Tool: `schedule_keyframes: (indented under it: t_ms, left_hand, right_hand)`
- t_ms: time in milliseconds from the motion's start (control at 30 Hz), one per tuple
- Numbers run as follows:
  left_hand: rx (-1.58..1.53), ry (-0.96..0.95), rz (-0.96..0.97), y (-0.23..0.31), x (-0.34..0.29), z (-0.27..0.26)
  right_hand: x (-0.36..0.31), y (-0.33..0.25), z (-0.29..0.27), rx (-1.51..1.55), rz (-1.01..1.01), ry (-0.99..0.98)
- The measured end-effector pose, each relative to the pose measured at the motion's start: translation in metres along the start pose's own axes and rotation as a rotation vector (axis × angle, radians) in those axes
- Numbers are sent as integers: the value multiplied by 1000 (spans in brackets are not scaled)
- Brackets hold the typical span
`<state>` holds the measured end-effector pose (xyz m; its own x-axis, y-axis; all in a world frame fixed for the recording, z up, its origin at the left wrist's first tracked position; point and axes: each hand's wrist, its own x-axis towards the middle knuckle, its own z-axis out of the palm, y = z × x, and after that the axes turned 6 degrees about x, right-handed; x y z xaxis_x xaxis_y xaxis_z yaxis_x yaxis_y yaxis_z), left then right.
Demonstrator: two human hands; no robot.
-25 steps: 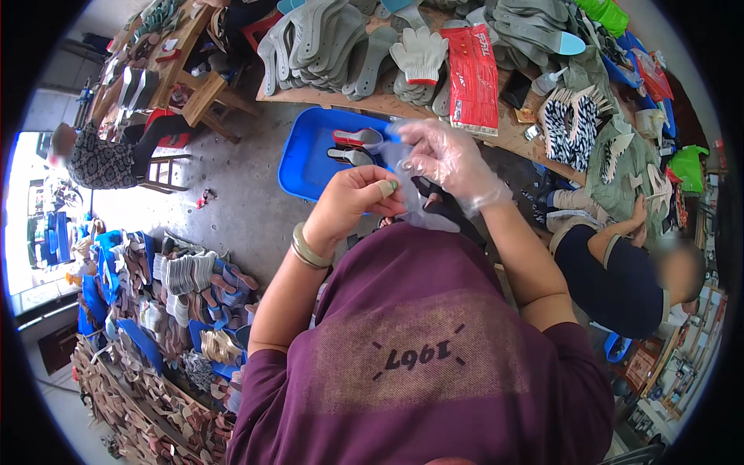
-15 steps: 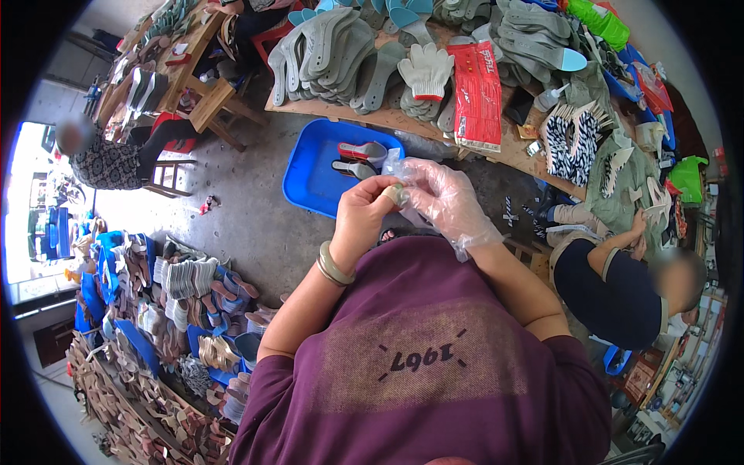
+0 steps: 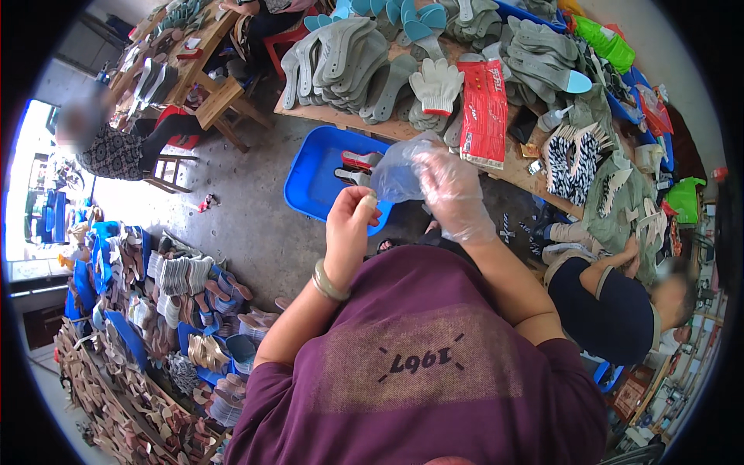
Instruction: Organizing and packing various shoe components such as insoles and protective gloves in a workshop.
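Observation:
My right hand [image 3: 456, 198] wears a thin see-through disposable glove. Its fingers are closed on a second piece of clear plastic [image 3: 395, 169], which looks like a loose disposable glove and spreads out toward my left. Bare, with a pale bangle at the wrist, my left hand [image 3: 349, 231] pinches thumb and fingers together by the plastic's lower left edge. A pale covering shows at its thumb; what the pinch holds is too small to make out. Beyond both hands, a blue tub [image 3: 306, 174] on the floor holds a red-and-grey shoe part [image 3: 361, 160] and a black-and-grey one [image 3: 353, 177].
The wooden workbench [image 3: 318, 115] ahead carries stacked grey insoles [image 3: 337, 62], a white knit glove [image 3: 436, 87] and a red packet [image 3: 483, 112]. A co-worker [image 3: 601, 302] sits at right, another person [image 3: 116, 151] at left. Shoe parts [image 3: 186, 275] crowd the left side.
My hands have moved apart: the left drew back toward me, the right shifted slightly right. The clear plastic, bunched before, now hangs spread between them. The view has shifted slightly.

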<state>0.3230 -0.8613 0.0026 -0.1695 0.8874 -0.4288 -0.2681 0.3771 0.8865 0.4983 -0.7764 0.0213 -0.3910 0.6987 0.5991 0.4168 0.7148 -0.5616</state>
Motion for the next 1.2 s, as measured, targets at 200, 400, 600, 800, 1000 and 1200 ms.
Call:
schedule_keyframes:
  t_ms: [200, 400, 600, 800, 1000, 1200]
  left_hand:
    - [122, -181, 224, 2, -11, 8]
    - [-45, -175, 353, -27, 16, 7]
    - [703, -64, 1010, -17, 61, -12]
    - [-313, -285, 466, 12, 50, -5]
    - [-208, -321, 596, 31, 43, -11]
    - [1056, -19, 1000, 32, 31, -14]
  right_hand:
    - [-6, -26, 11, -57, -122, -109]
    - [-3, -43, 27, 98, -364, -124]
    - [9, -55, 31, 127, -439, -139]
    - [10, -44, 39, 187, -424, -119]
    - [22, -51, 35, 168, -418, -95]
    - [36, -43, 55, 66, -445, -67]
